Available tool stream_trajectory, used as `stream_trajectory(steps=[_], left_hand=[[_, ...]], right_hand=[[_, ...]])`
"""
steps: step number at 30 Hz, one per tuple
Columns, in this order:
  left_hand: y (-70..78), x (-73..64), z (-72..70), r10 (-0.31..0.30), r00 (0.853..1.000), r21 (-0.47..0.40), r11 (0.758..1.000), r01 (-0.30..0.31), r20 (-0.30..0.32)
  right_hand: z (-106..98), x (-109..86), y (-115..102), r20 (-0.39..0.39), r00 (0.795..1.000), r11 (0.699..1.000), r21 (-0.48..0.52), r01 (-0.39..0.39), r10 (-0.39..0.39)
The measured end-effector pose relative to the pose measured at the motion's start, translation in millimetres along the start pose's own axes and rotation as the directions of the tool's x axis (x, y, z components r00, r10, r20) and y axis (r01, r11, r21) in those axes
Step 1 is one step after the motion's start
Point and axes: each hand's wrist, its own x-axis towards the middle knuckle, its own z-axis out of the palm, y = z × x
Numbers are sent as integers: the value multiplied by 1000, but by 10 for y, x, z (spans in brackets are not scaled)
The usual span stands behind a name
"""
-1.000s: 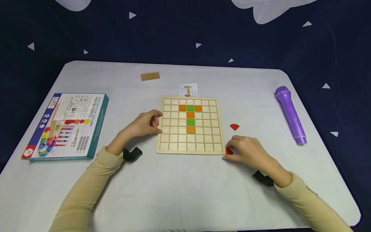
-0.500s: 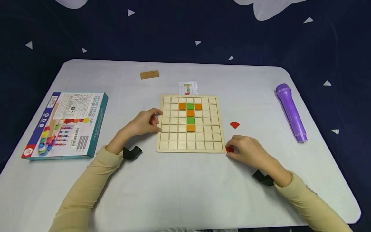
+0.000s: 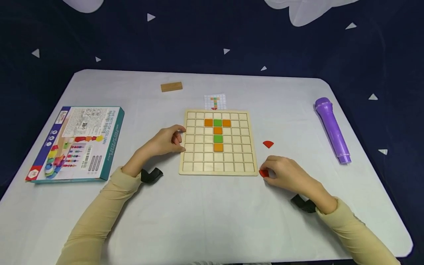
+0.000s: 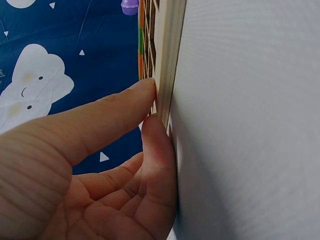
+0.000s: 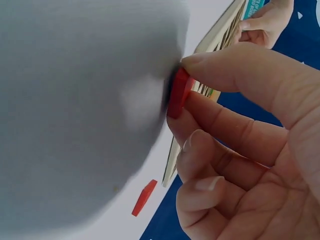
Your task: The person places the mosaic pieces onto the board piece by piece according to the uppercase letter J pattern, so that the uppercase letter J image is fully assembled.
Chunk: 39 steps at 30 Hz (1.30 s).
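A square wooden grid board lies mid-table, with orange and green squares set in a T shape. My left hand rests at its left edge, thumb and index fingertips spread apart along the rim. In the left wrist view, the thumb touches the edge and the other fingers curl loosely below. Off the board's near right corner, my right hand pinches a red fan-shaped tile between thumb and fingers, close over the tabletop. A second red fan-shaped tile lies flat just beyond that hand.
Touching the board's far side is a small pattern card. A wooden block lies farther back. A boxed toy set sits at the left, a purple microphone-shaped tube at the right.
My right hand has shifted slightly right with the red fan-shaped tile, off the board's corner. The left hand stays at the board's edge.
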Motion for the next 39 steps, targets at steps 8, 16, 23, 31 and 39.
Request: stream_trajectory(steps=[8,16,23,31,39], left_hand=[[6,-4,7,1,1000,1,1000,-1,-3],[3,-2,12,3,1000,2,1000,-3,-1],[4,2,8,8,1000,4,1000,-8,-6],[11,11,5,11,1000,9,1000,-11,-7],[-9,12,6,5,1000,5,1000,-5,-1]], right_hand=[[-36,84,-43,-62,997,998,-31,50,-52],[-40,280,-149,-78,993,996,-44,82,-85],[-26,489,-264,-68,992,994,-26,109,-110],[38,670,-363,-75,986,989,-16,146,-147],[96,844,-474,-60,985,987,5,160,-159]])
